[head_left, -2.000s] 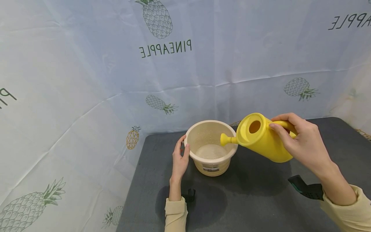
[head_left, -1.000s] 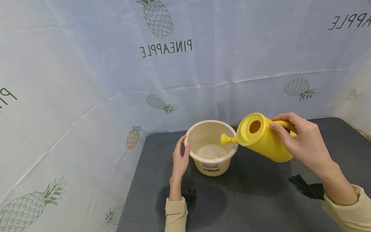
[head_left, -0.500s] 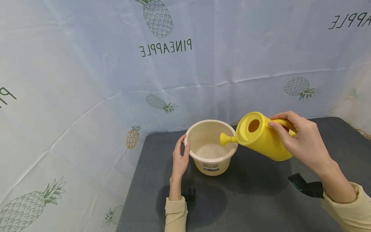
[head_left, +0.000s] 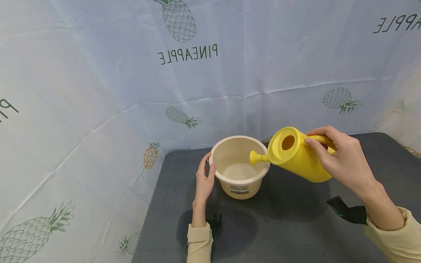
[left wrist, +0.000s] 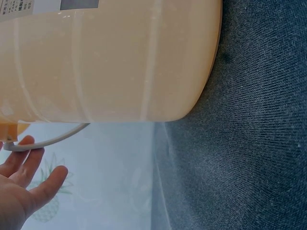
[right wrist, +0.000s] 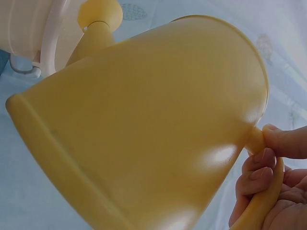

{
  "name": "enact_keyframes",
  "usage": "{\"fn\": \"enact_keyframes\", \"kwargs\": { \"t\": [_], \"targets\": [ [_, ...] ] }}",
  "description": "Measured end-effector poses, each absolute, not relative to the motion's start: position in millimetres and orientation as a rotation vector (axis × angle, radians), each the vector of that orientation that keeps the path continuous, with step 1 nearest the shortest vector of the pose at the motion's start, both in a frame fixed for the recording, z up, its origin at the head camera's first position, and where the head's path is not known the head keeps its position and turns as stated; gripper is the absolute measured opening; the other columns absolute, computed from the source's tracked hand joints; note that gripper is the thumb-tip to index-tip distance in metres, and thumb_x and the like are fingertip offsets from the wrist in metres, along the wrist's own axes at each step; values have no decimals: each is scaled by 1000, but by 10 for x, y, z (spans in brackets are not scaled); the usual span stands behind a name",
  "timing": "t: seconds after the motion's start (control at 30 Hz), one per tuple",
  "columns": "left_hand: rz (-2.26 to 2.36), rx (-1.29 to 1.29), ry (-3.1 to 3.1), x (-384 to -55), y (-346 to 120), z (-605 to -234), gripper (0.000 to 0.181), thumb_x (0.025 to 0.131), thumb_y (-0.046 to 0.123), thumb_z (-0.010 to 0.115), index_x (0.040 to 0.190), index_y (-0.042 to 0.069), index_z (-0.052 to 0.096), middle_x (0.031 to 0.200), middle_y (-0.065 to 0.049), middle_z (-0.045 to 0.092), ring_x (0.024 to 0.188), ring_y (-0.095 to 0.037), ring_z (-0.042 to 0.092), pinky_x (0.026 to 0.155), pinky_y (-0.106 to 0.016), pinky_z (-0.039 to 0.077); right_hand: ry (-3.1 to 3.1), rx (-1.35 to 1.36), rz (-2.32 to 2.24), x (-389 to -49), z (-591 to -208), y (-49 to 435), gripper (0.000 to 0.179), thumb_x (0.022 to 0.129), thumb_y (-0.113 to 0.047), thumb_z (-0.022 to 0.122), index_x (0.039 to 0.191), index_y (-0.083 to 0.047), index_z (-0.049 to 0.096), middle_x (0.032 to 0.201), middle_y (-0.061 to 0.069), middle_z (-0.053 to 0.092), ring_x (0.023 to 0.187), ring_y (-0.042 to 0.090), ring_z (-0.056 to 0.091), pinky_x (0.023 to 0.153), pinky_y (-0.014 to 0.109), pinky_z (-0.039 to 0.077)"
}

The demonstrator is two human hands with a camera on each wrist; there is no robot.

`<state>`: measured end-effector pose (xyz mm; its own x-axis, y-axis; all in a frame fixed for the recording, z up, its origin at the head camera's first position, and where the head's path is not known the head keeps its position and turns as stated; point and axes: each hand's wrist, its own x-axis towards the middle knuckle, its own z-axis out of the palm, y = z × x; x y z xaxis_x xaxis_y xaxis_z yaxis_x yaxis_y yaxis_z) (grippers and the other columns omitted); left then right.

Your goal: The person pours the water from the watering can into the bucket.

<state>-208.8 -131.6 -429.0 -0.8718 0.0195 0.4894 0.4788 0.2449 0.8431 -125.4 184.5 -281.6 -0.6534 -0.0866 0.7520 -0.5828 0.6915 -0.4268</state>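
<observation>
A cream plastic bucket (head_left: 227, 185) stands upright on the dark table, droplets dotting its inner wall. Its rim is held at the left by my left hand (head_left: 204, 184), thumb in front and fingers behind. In the left wrist view, fingertips touch the bucket's thin grey handle (left wrist: 53, 141). My right hand (head_left: 345, 159) grips the handle of a yellow watering can (head_left: 304, 164), raised and tilted left. The can's sprinkler head (head_left: 254, 158) is over the bucket's inside. In the right wrist view, thumb and fingers curl round the can's handle (right wrist: 261, 203). No stream is distinguishable from the spout.
Behind and left of the dark cloth-covered table (head_left: 283, 237) hangs a pale curtain (head_left: 230, 84) with pineapple prints. A damp-looking darker patch (head_left: 235, 233) lies in front of the bucket. Black straps (head_left: 350, 213) sit at the wrists.
Both hands, the watering can and the bucket keep nearly the same places. Only the glints inside the bucket's bottom differ slightly.
</observation>
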Motion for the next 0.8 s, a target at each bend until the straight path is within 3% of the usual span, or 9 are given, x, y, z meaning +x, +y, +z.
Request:
{"fn": "enact_keyframes", "kwargs": {
  "t": [0.13, 0.3, 0.57, 0.8],
  "targets": [
    [-1654, -447, -2148, -2175, -1344, -4431, 41, 98, 19, 49, 137, 10, 44, 133, -8, 47, 123, -23, 41, 96, -55, 31, -2169, 508, 871, -1252, -2816, 1844, 23, 74, 11, 71, 95, 5, 63, 89, -21, 54, 80, -15, 49, 72, 3, 39],
    [-1650, -452, -2144, -2184, -1346, -4446, 41, 98, 23, 49, 137, 12, 45, 133, -5, 48, 122, -21, 41, 95, -55, 31, -2167, 509, 872, -1251, -2815, 1844, 24, 74, 11, 71, 95, 5, 63, 89, -21, 54, 80, -15, 50, 72, 3, 39],
    [-1681, -474, -2132, -2018, -1301, -4195, 41, 97, 10, 48, 135, -3, 43, 134, -20, 45, 123, -34, 39, 94, -62, 28, -2167, 512, 867, -1252, -2809, 1838, 24, 74, 11, 71, 95, 5, 62, 88, -20, 54, 79, -15, 49, 72, 3, 39],
    [-1676, -458, -2156, -1972, -1287, -4126, 40, 96, 7, 48, 134, -5, 42, 135, -21, 43, 126, -35, 37, 95, -60, 28, -2169, 507, 864, -1248, -2809, 1837, 24, 73, 12, 71, 95, 5, 63, 88, -19, 55, 79, -15, 49, 71, 3, 39]
  ]
}}
